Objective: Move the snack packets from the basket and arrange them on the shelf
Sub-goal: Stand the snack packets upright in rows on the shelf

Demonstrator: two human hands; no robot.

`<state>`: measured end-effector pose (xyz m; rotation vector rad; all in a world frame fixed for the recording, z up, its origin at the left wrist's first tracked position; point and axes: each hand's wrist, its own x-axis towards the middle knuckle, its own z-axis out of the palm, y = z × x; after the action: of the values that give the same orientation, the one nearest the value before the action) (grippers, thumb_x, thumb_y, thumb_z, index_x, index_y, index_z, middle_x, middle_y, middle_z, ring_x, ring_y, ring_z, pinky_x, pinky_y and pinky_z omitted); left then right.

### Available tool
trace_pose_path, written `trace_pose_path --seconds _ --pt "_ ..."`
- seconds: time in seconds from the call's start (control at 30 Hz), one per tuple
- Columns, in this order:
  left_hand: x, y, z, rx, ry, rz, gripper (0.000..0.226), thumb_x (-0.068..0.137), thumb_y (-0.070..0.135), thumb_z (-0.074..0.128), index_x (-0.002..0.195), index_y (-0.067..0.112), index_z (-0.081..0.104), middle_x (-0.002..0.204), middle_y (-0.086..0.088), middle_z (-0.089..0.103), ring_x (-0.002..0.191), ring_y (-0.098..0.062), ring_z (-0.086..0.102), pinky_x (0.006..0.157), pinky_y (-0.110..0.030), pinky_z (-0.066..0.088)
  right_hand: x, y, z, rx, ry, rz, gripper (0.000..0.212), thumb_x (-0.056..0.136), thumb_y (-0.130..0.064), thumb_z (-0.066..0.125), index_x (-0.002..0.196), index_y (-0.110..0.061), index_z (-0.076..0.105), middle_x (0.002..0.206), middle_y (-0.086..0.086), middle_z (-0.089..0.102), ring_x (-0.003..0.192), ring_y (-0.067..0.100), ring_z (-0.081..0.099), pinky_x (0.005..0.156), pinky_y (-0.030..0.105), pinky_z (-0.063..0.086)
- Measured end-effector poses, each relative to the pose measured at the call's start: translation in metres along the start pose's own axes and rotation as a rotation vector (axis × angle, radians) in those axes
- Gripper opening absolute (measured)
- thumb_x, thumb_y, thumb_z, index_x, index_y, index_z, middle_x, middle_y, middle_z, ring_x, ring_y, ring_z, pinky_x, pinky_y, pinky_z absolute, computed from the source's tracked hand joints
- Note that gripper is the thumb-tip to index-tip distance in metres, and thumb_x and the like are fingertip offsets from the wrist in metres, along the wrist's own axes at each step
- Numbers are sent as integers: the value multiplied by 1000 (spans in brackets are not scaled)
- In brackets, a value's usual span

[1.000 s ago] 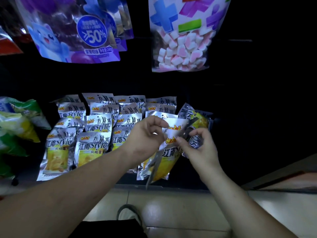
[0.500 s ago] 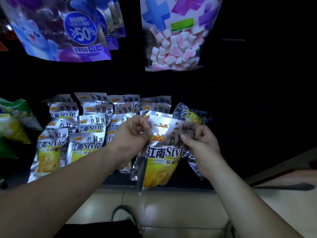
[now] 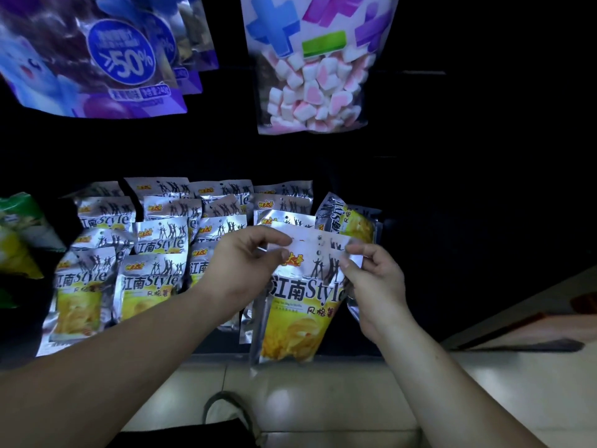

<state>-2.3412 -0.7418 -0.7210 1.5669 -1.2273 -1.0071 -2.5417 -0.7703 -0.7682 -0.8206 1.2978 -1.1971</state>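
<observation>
Look, the left hand [image 3: 245, 270] and right hand [image 3: 376, 286] each pinch a top corner of the snack packet [image 3: 300, 305]: light, crinkly foil, probably slippery, so that flat seal's the hold.

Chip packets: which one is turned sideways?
The chip packet at the rows' right end, just behind the held packet. Its lettering runs sideways; the rest read upright.

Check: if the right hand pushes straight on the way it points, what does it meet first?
Likely the tilted packet at the right end of the rows, just beyond the right hand and the held packet it pinches. Depth is unclear; the held packet may touch first.
</observation>
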Motion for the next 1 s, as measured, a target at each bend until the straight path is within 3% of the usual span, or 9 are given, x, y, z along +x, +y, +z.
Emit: trace_pose_path --seconds 0.07,0.2,0.33,0.43,0.5,0.63,0.77,0.9,1.0 --pt "-3 0 0 34 -120 -2 19 90 6 74 98 23 77 63 5 65 52 -13 54 56 -22 51 1 0 1 6 25 -3 17 93 3 67 94 -14 68 110 -14 75 105 17 72 79 32 55" --pt "-3 -2 1 36 -116 50 21 92 -5 68 89 13 79 96 9 79 93 -7 74 87 -20 58 6 0 -1 -5 35 13 24 88 4 73 78 -16 64 91 -2 78 94 26 71 82 41 55" --pt "4 -9 -4 68 -13 63 24 91 -7 69 80 12 79 87 3 79 87 -14 74 84 -24 60 10 0 -6 -45 -8 10 38 86 13 67 66 -18 58 73 5 71 86 24 68 94 48 55" --pt "3 -12 -2 80 -14 71 24 90 -8 70 78 11 79 84 3 79 83 -21 75 83 -29 61 10 4 -10 -107 30 -53 41 85 11 70 65 -17 49 71 5 67 83 14 73 82 36 56" --pt "2 -10 2 82 -25 75 25 89 -10 69 78 10 79 82 4 78 81 -15 75 83 -24 60 11 10 -12 -121 36 -74 42 85 8 73 69 -18 45 73 9 62 78 14 71 74 35 52" --pt "6 -11 2 150 -1 60 32 89 -12 67 72 14 78 78 8 78 77 -8 74 76 -21 61 21 19 -27 -143 118 -33 26 85 1 75 86 -14 53 84 16 75 75 27 72 70 41 58" --pt "12 -17 -5 232 43 3 31 90 -5 69 72 18 77 74 9 77 75 -7 73 69 -19 60 30 45 -57 -429 258 -44 28 84 6 61 81 -22 63 82 4 70 79 24 67 67 25 51" --pt "14 -25 -1 279 35 33 35 90 -4 69 71 24 77 77 11 77 77 -9 73 75 -31 62 37 81 -63 -598 86 -23 20 83 -9 69 81 -29 67 88 0 70 85 17 68 80 35 55" --pt "20 -29 -1 270 64 30 36 91 -7 66 72 22 76 80 11 77 80 -11 74 77 -31 63 57 88 -52 -745 -22 -95 11 83 -30 72 86 -35 64 89 -8 69 88 16 66 83 39 55"
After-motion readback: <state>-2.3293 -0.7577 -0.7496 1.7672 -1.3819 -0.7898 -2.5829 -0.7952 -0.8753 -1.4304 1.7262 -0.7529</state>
